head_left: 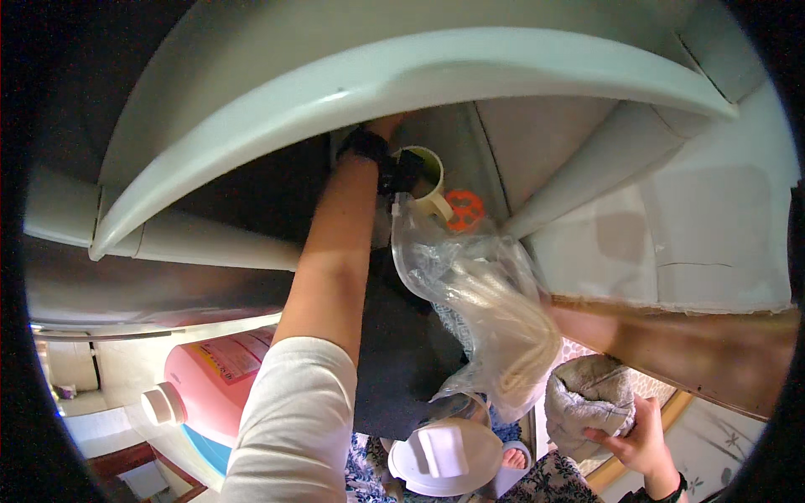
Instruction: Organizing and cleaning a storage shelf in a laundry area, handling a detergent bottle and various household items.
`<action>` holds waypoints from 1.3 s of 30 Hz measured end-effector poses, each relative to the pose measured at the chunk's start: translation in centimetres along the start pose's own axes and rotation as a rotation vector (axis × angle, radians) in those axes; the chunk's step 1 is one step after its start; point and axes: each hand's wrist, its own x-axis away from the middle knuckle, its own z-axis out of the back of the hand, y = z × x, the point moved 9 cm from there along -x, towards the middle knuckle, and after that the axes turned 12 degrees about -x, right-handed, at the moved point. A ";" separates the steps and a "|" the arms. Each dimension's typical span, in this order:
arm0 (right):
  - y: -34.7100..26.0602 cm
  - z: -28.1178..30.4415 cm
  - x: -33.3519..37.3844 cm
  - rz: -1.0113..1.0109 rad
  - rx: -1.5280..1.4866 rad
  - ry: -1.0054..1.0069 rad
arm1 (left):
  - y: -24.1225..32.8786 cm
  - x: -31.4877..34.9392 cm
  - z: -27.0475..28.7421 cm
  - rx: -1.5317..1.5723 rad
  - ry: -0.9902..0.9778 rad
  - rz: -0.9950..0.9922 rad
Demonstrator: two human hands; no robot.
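Observation:
My left arm reaches up under a pale curved bar. Only a sliver of my left hand [386, 126] shows there; its fingers are hidden behind the bar. A cream mug [435, 204] with a handle stands right by that wrist, and an orange round piece with holes [464, 210] lies beside the mug. Down at the lower right, my right hand [641, 440] grips a folded grey cloth [589, 398], thumb over its lower edge. Between my arms sits a clear plastic bag [495, 314] with long pale, ribbed contents that I cannot name.
The curved bar [453, 67] arches across the top. A pink jug [214, 377] with a white cap lies tilted at the left, near a blue rim [205, 450]. Below is a white lidded container [444, 457], close to a foot [514, 458]. A brown ledge [671, 348] runs along the right.

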 end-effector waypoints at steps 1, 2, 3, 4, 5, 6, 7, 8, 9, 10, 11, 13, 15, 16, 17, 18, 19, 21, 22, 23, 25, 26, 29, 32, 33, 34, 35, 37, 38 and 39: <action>-0.1 0.0 -0.1 0.017 0.020 -0.005 | 0.0 -0.1 -0.1 -0.011 0.001 0.012; -0.2 -0.1 -0.2 0.035 0.041 -0.009 | 0.2 0.0 -0.3 -0.043 0.012 0.022; -0.1 -0.1 -0.3 0.033 0.042 -0.009 | 0.3 -0.1 -0.3 -0.080 0.018 0.039; -0.1 -0.1 -0.4 0.044 0.037 -0.013 | 0.6 -0.2 -0.5 -0.126 0.029 0.055; -0.1 -0.2 -0.4 0.054 0.031 -0.016 | 0.8 -0.1 -0.6 -0.182 0.046 0.072; -0.2 -0.2 -0.3 0.053 0.031 -0.020 | 0.7 0.1 -0.5 -0.242 0.067 0.090; -0.2 -0.2 -0.3 0.042 0.037 -0.025 | 0.2 0.5 -0.1 -0.300 0.102 0.111; -0.2 -0.2 -0.2 0.032 0.042 -0.029 | -0.2 1.1 0.5 -0.349 0.143 0.132; -0.2 -0.2 -0.2 0.031 0.041 -0.028 | -0.9 1.4 1.0 -0.402 0.195 0.148; -0.1 -0.3 -0.1 0.025 0.035 -0.027 | -1.5 1.8 1.4 -0.441 0.245 0.167; -0.1 -0.3 -0.1 0.019 0.029 -0.026 | -2.1 2.3 1.7 -0.479 0.287 0.185; -0.3 -0.5 -0.2 0.009 0.007 -0.024 | -3.8 3.0 2.2 -0.536 0.343 0.225; -0.5 -0.5 -0.3 -0.002 -0.015 -0.020 | -4.9 3.2 2.3 -0.569 0.370 0.243; -0.8 -0.5 -0.4 0.018 -0.003 -0.026 | -5.4 3.4 2.3 -0.581 0.379 0.249; -1.0 -0.5 -0.4 0.038 0.010 -0.032 | -5.9 3.4 2.2 -0.587 0.382 0.256; -0.9 -0.5 -0.3 0.039 0.008 -0.030 | -6.2 3.4 2.3 -0.595 0.384 0.258; -0.8 -0.5 -0.3 0.041 0.006 -0.028 | -6.6 3.4 2.4 -0.603 0.385 0.267; -0.8 -0.4 -0.3 0.044 0.000 -0.028 | -7.2 3.4 2.6 -0.617 0.381 0.282; -0.9 -0.4 -0.3 0.042 0.026 -0.036 | -7.4 3.6 2.6 -0.622 0.378 0.291; -0.9 -0.4 -0.3 0.040 0.052 -0.045 | -7.6 3.4 2.6 -0.626 0.370 0.295; -0.8 -0.4 -0.4 0.044 0.056 -0.042 | -7.8 3.7 2.5 -0.630 0.363 0.307; -0.8 -0.4 -0.5 0.045 0.062 -0.040 | -8.0 3.7 2.5 -0.632 0.361 0.309; -1.0 -0.3 -0.6 0.054 0.050 -0.042 | -8.4 3.7 2.6 -0.641 0.368 0.319; -1.0 -0.3 -0.6 0.064 0.088 -0.069 | -8.6 3.3 2.7 -0.646 0.383 0.311; -0.9 -0.3 -0.6 0.065 0.088 -0.071 | -8.8 3.2 2.9 -0.651 0.391 0.311; -0.8 -0.4 -0.7 0.056 0.070 -0.071 | -8.9 3.1 3.1 -0.656 0.401 0.308; -0.6 -0.4 -0.7 0.046 0.053 -0.072 | -9.1 3.0 3.2 -0.657 0.412 0.306; -1.0 -0.5 -0.7 0.038 0.050 -0.069 | -9.5 2.5 3.2 -0.660 0.432 0.293; -1.0 -0.4 -0.8 0.030 0.048 -0.065 | -9.7 2.1 3.0 -0.660 0.443 0.283; -0.9 -0.4 -0.7 0.028 0.050 -0.065 | -10.0 2.2 3.0 -0.657 0.459 0.278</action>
